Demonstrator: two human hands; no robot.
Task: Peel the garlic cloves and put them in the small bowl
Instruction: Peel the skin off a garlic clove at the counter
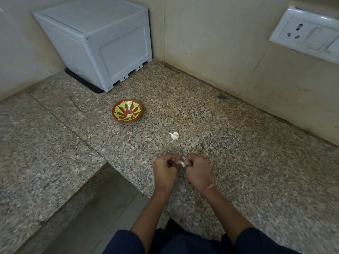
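**Garlic clove (182, 163) held between two hands over a speckled granite worktop (247, 162)**

Head view, looking down. The left hand (164, 168) and the right hand (197, 169) are brought together near the middle of the lower frame. Their fingers are curled inward and their fingertips meet on the small white garlic clove. Both hands pinch the clove, which sits between the fingertips just above the worktop. A pale sliver shows at the upper edge of the clove; whether it is loose skin cannot be told. A thin thread band (208, 188) circles the right wrist, and dark blue sleeves (256, 241) cover both forearms at the lower edge.

A second white piece of garlic (174, 136) lies on the worktop just beyond the hands, apart from them. Farther off and to the left stands the small bowl (119, 117). It is upright, red-brown outside, with a yellow-green radiating pattern inside. A pale item (129, 116) rests inside it near the front wall, probably a clove, but it is too small to name with certainty.

In the far left corner a white plastic box-like unit (95, 39) sits on a dark base against the wall. A white socket-and-switch plate (304, 32) is mounted on the right-hand wall. The worktop steps down to a lower grey ledge (102, 208) at lower left.
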